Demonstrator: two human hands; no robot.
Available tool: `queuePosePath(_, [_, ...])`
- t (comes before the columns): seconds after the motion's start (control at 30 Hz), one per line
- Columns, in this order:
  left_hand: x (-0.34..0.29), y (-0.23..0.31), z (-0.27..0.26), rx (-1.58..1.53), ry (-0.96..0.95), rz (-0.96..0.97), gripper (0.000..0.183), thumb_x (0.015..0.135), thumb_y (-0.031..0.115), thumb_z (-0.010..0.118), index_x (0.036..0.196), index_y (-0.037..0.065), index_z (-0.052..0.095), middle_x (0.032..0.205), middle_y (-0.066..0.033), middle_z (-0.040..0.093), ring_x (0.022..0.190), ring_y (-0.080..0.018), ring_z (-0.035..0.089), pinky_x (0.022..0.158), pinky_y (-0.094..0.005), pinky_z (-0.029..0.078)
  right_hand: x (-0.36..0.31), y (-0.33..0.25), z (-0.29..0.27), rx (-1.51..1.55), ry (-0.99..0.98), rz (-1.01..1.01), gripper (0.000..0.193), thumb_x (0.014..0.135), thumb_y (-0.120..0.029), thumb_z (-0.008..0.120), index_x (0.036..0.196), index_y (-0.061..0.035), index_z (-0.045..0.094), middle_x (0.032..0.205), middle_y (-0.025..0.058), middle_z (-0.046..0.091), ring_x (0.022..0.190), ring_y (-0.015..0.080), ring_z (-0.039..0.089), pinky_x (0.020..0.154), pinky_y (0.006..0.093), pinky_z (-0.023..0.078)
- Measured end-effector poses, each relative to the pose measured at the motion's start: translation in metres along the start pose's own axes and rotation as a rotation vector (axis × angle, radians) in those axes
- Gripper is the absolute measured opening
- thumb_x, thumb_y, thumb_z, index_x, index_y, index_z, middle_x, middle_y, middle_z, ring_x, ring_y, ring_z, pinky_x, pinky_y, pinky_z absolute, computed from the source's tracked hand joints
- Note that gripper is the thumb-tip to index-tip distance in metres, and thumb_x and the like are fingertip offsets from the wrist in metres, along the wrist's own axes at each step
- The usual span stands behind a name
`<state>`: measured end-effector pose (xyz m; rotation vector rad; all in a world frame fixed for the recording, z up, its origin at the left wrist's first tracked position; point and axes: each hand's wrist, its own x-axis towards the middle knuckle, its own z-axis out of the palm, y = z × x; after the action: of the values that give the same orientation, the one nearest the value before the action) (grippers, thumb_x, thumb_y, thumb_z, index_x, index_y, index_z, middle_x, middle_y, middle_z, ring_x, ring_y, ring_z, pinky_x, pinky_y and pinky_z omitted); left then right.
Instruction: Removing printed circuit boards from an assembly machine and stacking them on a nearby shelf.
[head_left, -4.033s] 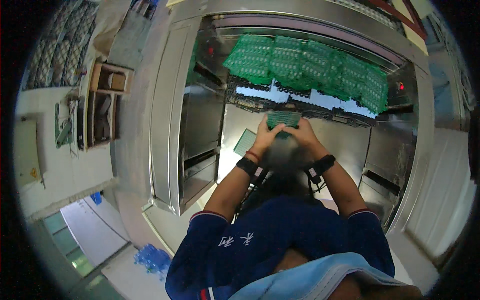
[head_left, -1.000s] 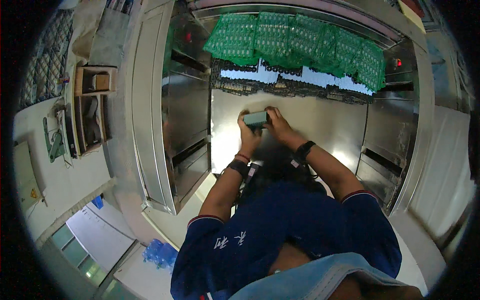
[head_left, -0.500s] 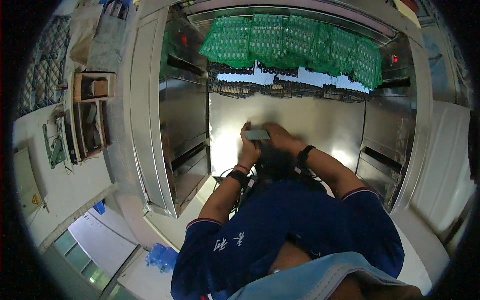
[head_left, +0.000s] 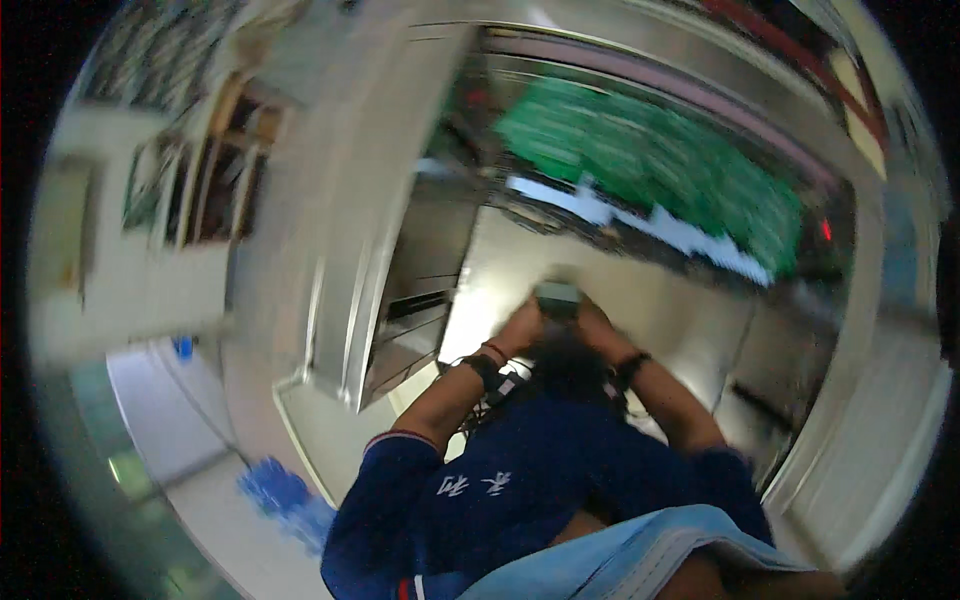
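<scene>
A small grey-green rectangular block is held up between my two hands, over the pale work surface. My left hand grips it from the left side, with the fingers wrapped round its edge. On the opposite side my right hand closes on it too. Motion blur and my head hide the lower part of the block and some fingers, so its exact kind does not show.
Metal walls frame the pale work surface. Along its back lie green translucent packs, with light blue strips and dark pieces in front. A wooden box shelf is at the left, and blue plastic bottles stand lower left.
The whole view has swung, tilting the work bay clockwise and blurring it. The block has turned in my hands and both hands have drawn closer together around it.
</scene>
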<state>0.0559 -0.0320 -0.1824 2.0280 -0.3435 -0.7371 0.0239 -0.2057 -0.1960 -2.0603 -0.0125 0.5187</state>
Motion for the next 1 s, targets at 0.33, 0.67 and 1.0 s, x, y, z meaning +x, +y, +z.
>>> queuePosePath(0.33, [-0.035, 0.075, -0.05, -0.367, -0.105, 0.131, 0.044, 0.082, 0.014, 0.062, 0.122, 0.003, 0.047, 0.109, -0.0096, 0.059, 0.1, -0.0163, 0.053, 0.09, -0.0308, 0.04, -0.065, -0.051, -0.077, 0.458, -0.28, 0.021, 0.045, 0.081, -0.01, 0.059, 0.123, -0.003, 0.044, 0.111, 0.0097, 0.055, 0.094, 0.0189, 0.056, 0.083, 0.0332, 0.045])
queuePosePath(0.67, [-0.028, 0.259, -0.273, -0.161, 0.358, -0.157, 0.033, 0.086, 0.023, 0.057, 0.109, -0.001, 0.056, 0.096, -0.0066, 0.062, 0.081, -0.0131, 0.057, 0.071, -0.0273, 0.046, -0.109, -0.045, -0.152, 0.669, 0.355, 0.098, 0.027, 0.083, -0.017, 0.062, 0.106, -0.0033, 0.057, 0.089, 0.0042, 0.059, 0.076, 0.0116, 0.055, 0.065, 0.0248, 0.046])
queuePosePath(1.0, [0.013, 0.132, -0.405, 0.758, 0.238, -0.191, 0.048, 0.078, 0.015, 0.063, 0.121, -0.001, 0.045, 0.099, -0.0142, 0.057, 0.095, -0.0283, 0.054, 0.074, -0.0377, 0.046, -0.15, 0.005, -0.183, 0.57, 0.718, 0.055, 0.026, 0.082, -0.02, 0.063, 0.099, -0.0001, 0.06, 0.083, 0.0057, 0.062, 0.072, 0.0116, 0.056, 0.066, 0.0264, 0.046])
